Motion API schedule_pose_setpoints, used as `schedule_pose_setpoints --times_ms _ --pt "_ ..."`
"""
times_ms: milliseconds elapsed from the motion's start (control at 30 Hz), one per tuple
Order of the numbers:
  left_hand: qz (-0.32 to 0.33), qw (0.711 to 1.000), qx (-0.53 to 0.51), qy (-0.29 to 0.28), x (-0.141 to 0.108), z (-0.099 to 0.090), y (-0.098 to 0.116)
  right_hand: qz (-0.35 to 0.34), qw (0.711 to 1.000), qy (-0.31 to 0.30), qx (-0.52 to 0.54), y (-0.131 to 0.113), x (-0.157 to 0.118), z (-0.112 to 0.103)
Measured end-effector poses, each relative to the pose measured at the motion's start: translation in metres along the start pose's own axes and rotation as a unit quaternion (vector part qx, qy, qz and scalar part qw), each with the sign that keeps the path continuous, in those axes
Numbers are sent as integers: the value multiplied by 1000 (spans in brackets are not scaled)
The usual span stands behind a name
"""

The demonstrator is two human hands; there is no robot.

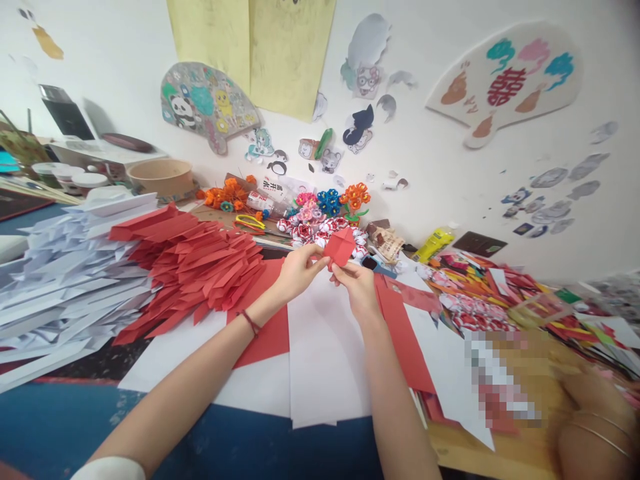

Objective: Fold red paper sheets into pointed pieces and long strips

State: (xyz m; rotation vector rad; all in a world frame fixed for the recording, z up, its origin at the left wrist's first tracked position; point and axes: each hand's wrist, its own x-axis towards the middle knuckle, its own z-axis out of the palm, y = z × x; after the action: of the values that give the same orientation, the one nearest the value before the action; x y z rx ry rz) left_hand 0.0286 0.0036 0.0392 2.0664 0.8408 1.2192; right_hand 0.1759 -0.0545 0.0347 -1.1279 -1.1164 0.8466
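A small folded red paper [342,247] is held up above the white sheets, pinched by both hands. My left hand [299,268] grips its lower left edge between thumb and fingers. From the lower right, my right hand [356,285] closes on its bottom end; part of the fold is hidden by the fingertips. Beneath my hands lie white sheets [327,360] over red sheets [267,333]. To the left rises a heap of folded red paper strips [195,260], beside a larger heap of folded white paper strips [75,273].
Behind my hands are red-and-white paper flowers [305,232], orange flowers [227,197] and a plastic bottle [263,202]. A yellow bottle [434,245] leans near the wall. Another person's arm [595,420] rests at the lower right, beside a pile of coloured paper pieces [470,283].
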Motion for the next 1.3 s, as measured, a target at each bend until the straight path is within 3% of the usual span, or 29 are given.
schedule_pose_setpoints --times_ms 200,467,800,1300 --pt "2 1000 -12 -20 1 -5 3 28 999 -14 18 -4 -1 1" --pt "10 999 -26 15 1 -6 6 53 998 -6 20 -4 -1 -1" --pt "9 1000 -17 18 1 -6 7 59 997 -32 27 -1 -1 -1" --pt "8 1000 1 -18 2 -7 4 18 999 -22 21 1 1 1"
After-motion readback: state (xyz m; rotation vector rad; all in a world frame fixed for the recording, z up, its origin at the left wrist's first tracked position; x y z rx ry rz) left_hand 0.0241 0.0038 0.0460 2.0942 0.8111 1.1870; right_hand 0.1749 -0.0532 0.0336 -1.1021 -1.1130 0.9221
